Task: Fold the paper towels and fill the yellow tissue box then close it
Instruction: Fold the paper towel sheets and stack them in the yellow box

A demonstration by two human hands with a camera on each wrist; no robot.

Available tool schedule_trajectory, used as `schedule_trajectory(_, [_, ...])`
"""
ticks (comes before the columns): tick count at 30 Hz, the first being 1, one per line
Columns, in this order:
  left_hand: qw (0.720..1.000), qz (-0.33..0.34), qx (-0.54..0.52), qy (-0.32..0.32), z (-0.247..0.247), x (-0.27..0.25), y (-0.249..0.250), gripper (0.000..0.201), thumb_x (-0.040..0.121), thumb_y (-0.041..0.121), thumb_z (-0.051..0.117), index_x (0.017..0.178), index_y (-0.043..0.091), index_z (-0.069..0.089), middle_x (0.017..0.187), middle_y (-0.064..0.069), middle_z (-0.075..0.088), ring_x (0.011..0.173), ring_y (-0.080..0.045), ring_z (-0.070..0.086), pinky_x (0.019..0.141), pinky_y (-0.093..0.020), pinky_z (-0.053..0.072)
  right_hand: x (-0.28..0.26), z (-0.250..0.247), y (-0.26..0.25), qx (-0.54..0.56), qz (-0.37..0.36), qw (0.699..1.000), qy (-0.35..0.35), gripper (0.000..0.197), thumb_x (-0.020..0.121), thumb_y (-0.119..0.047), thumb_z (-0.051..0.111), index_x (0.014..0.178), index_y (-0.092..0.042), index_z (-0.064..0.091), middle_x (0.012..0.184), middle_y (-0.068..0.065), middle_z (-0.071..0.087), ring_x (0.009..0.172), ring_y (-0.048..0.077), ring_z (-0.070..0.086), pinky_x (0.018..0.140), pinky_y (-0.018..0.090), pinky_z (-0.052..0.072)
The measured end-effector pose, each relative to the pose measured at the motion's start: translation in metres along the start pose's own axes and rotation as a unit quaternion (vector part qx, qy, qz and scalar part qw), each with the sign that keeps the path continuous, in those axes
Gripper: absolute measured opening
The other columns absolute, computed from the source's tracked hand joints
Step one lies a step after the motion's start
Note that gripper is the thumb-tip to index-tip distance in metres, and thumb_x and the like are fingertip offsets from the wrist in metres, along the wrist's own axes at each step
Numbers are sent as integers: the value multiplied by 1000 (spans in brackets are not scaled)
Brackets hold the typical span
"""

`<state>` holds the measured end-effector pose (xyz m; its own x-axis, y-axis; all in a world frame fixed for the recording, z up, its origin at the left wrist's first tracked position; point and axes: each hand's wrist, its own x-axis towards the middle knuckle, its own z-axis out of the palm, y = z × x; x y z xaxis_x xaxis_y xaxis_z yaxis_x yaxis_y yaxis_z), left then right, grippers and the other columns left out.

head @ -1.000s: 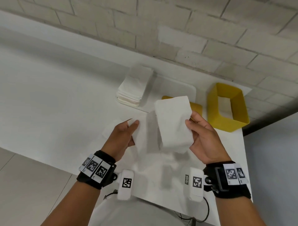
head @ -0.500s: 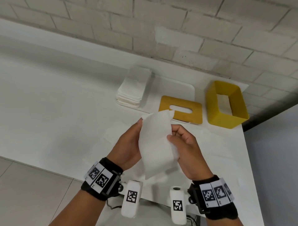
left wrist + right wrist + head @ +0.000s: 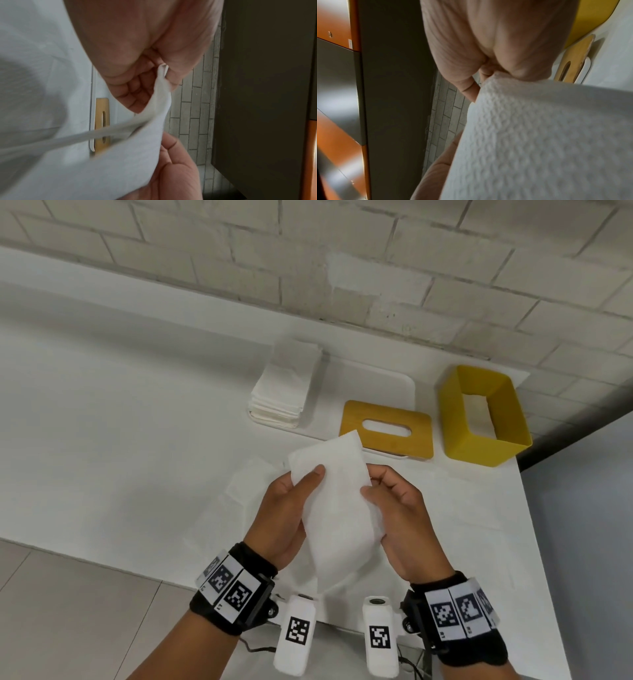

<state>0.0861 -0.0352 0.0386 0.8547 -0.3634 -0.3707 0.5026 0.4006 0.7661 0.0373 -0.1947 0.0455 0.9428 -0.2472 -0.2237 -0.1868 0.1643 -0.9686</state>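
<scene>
Towel (image 3: 337,508) hangs folded above the table (image 3: 120,422), pinched between my hands: left grip (image 3: 286,515) clamps its left edge with thumb on top, right grip (image 3: 399,508) pinches the right edge. At one o'clock the lid (image 3: 387,438) lies flat; the box (image 3: 483,419) stands open at two. The stack (image 3: 286,390) sits at eleven.
</scene>
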Motion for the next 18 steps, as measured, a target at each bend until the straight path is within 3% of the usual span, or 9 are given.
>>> schedule_trajectory(4, [999, 5, 30, 16, 5, 5, -1, 29, 102, 18, 57, 125, 5, 67, 119, -15, 75, 114, -30, 71, 97, -39, 58, 3, -9, 2, -2, 9, 1000, 3, 29, 97, 2, 52, 112, -14, 71, 109, 15, 75, 107, 38, 69, 98, 49, 52])
schedule_trajectory(7, [998, 9, 56, 40, 6, 6, -5, 26, 101, 19, 59, 122, 8, 70, 116, -13, 76, 111, -30, 72, 100, -45, 54, 6, -14, 4, -23, 3, 1000, -12, 27, 96, -3, 57, 114, -18, 71, 107, 15, 74, 103, 39, 68, 94, 46, 54])
schedule_trajectory(10, [984, 50, 145, 89, 9, 9, -7, 21, 98, 28, 67, 110, 13, 75, 104, -8, 79, 102, -30, 74, 98, -51, 56, 5, -20, 2, -60, -2, 998, 7, 30, 96, -7, 63, 115, -30, 67, 90, -1, 68, 82, 20, 66, 71, 28, 54])
schedule_trajectory(11, [973, 75, 193, 103, 9, 9, -7, 19, 96, 31, 69, 104, 15, 76, 98, -4, 79, 98, -29, 74, 93, -49, 58, 6, -22, 3, -75, -7, 997, 9, 34, 95, -12, 67, 120, -34, 63, 93, -5, 66, 81, 16, 64, 70, 27, 53])
schedule_trajectory(15, [941, 165, 283, 88, 19, 5, -3, 11, 99, 26, 65, 96, 27, 76, 89, 8, 79, 83, -10, 74, 72, -27, 58, 8, -29, 8, -155, -13, 987, -38, 55, 87, -44, 72, 138, -44, 49, 128, -13, 58, 102, 10, 66, 86, 34, 59])
schedule_trajectory(18, [937, 200, 272, 93, 28, 8, -4, 10, 98, 27, 65, 96, 29, 74, 87, 10, 77, 79, -5, 71, 66, -21, 54, 8, -31, 7, -231, -69, 969, -46, 45, 89, -49, 65, 131, -34, 58, 128, -14, 61, 116, 7, 57, 97, 35, 52])
